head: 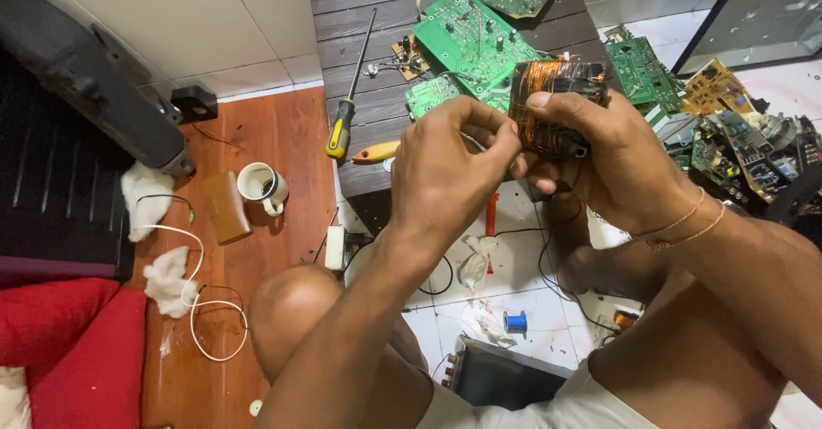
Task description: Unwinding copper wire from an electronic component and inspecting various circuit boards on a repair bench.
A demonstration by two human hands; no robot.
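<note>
Worktop (360, 1), dark planks: landmark. Circuit boards (469, 37) lie on it. Screwdriver (347, 104) at its left edge. Copper-wound coil (552, 104) above its near edge, clasped in your right hand (612, 159). Left hand (449, 168) pinches narrowly beside the coil; keep the pull gentle and the coil steady.

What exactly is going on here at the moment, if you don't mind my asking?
A person seated on the floor holds a copper-wound coil up in the right hand, while the left hand pinches at its side, seemingly at the wire. Beyond the hands, green circuit boards and a screwdriver lie on a dark wooden board. A white mug stands to the left.
</note>
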